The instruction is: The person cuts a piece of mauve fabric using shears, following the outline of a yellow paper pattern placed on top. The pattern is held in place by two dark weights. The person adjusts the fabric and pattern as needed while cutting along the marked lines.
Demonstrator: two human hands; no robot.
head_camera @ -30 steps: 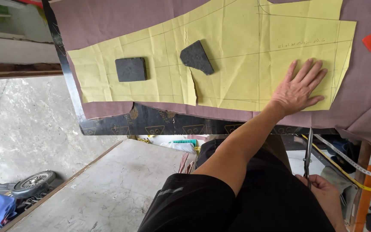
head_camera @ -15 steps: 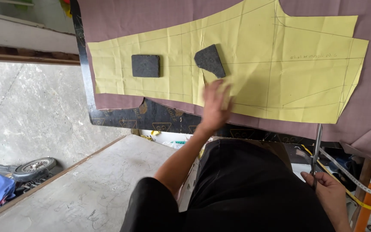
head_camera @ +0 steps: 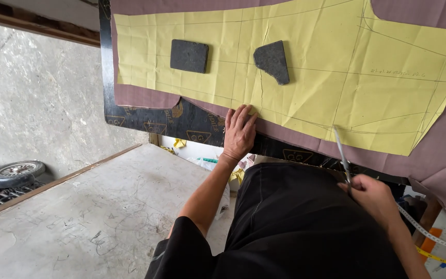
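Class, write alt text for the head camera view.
A left hand presses mauve fabric at a table edge while the right hand holds scissors near a yellow paper pattern weighted by two dark blocks.

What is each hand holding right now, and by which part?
Right hand holds scissors by the handles. Left hand holds nothing, lying flat on the fabric.

Soft even daylight, pretty bright, no harsh glare, faint shadows under the two dark weights [head_camera: 189,56] on the yellow paper pattern [head_camera: 305,72], sharp mid-frame, wide-angle bending at edges, slight blur on right hand [head_camera: 370,199]
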